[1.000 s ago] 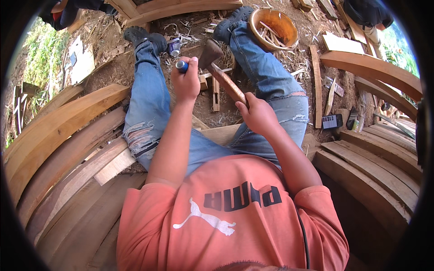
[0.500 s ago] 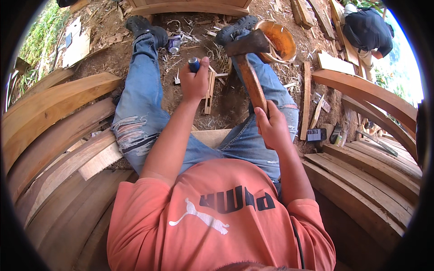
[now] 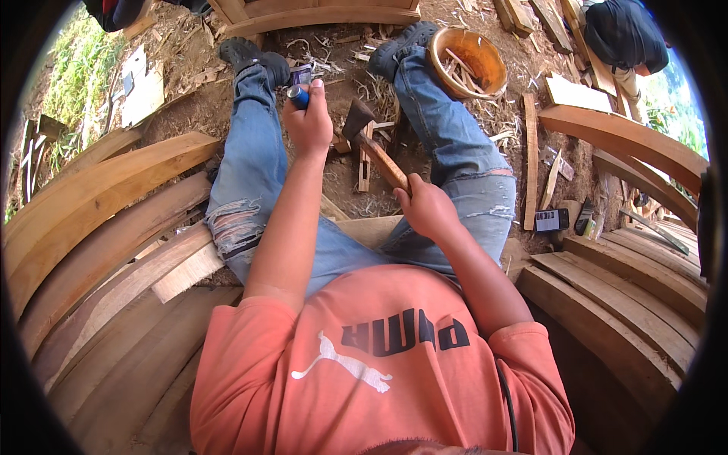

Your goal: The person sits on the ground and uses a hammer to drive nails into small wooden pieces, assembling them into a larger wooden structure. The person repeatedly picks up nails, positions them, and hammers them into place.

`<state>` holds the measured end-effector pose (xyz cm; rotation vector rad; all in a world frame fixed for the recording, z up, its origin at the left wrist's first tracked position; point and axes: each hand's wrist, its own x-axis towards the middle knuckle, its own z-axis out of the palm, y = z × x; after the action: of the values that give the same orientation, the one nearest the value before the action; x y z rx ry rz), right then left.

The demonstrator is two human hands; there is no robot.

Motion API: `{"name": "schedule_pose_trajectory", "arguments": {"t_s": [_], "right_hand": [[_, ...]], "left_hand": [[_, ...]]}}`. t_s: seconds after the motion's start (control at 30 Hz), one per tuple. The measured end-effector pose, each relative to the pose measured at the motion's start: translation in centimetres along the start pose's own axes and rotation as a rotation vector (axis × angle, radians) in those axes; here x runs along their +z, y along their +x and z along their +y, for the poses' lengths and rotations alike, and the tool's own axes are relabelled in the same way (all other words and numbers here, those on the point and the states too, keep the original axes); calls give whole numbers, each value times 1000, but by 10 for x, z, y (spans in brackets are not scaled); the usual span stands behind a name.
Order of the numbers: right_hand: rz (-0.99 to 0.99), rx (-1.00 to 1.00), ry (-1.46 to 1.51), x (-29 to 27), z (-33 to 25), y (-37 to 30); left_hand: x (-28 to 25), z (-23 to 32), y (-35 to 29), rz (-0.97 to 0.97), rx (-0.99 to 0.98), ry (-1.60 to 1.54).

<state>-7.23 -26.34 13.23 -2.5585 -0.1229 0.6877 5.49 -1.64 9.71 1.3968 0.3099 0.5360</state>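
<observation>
My left hand [image 3: 309,129] is closed around a blue handle [image 3: 298,96] with a metal-ringed end facing up. The rest of that tool is hidden by the fist, so I cannot tell its kind. In my right hand [image 3: 432,208] is a hatchet [image 3: 388,164], gripped low on its wooden handle. Its dark metal head is tilted up and to the left, apart from my left hand. Beneath the hatchet, a narrow slotted wooden piece [image 3: 365,174] lies on the ground between my legs.
An orange bucket [image 3: 497,87] holding wood scraps stands by my right foot. Near my left foot is a small can [image 3: 302,74]. Curved boards [image 3: 114,182] flank me; a phone [image 3: 551,220] lies at right. Another person [image 3: 626,34] bends over at far right.
The hatchet has swung down and left, its head now closer to my left hand. My left hand has shifted slightly left and farther away, still gripping the blue handle.
</observation>
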Motion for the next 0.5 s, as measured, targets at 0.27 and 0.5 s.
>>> {"name": "schedule_pose_trajectory", "arguments": {"t_s": [0.27,0.5], "right_hand": [[12,-9,-2,3,0,1],[-3,-3,-8,2,0,1]], "left_hand": [[1,6,-4,25,35,9],[0,17,-7,36,1,-3]]}}
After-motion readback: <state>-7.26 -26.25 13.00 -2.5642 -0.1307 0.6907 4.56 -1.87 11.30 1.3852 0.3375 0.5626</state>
